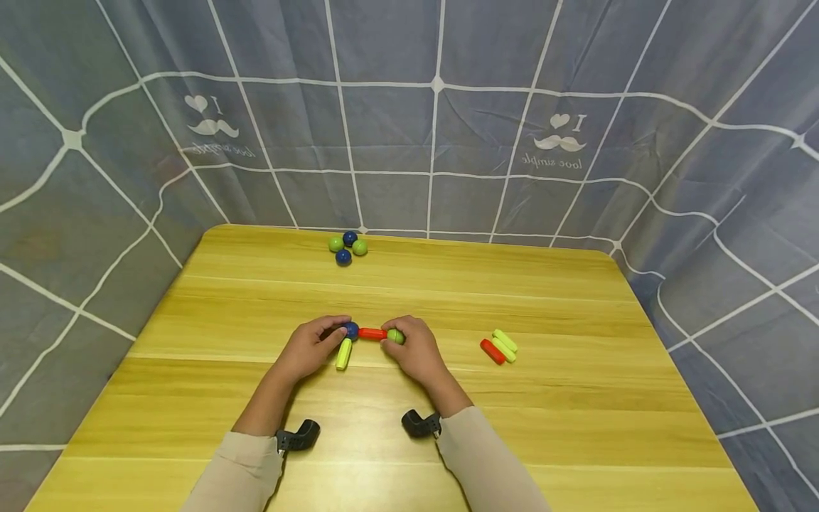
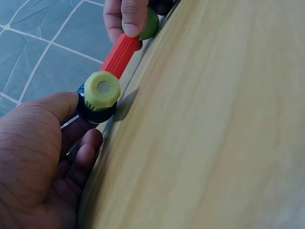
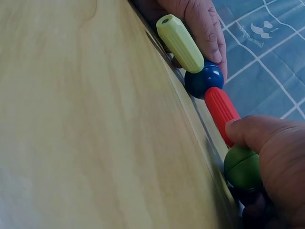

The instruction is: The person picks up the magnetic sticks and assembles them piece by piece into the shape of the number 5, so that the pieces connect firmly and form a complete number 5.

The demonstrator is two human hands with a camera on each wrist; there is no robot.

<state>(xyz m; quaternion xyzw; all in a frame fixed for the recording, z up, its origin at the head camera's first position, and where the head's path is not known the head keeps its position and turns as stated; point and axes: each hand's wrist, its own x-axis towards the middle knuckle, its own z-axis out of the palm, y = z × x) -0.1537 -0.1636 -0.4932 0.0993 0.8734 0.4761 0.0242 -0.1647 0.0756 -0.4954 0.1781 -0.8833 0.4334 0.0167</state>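
Note:
My left hand (image 1: 311,348) pinches a dark blue ball (image 1: 351,330) between thumb and fingers. From that ball a yellow-green rod (image 1: 343,354) points toward me; its flat end shows a round metallic disc (image 2: 103,87) in the left wrist view. A red ribbed rod (image 1: 372,333) runs from the blue ball across to a green ball (image 1: 396,336). My right hand (image 1: 414,348) grips this green ball, and its thumb lies on the near end of the red rod (image 3: 221,114). The ball is partly hidden by that hand.
Two blue balls (image 1: 343,257) and two green balls (image 1: 360,247) sit together near the far edge of the wooden table (image 1: 544,427). To the right lie a loose red rod (image 1: 492,351) and two yellow-green rods (image 1: 505,340). A grey checked curtain (image 1: 397,128) surrounds the table's back and sides.

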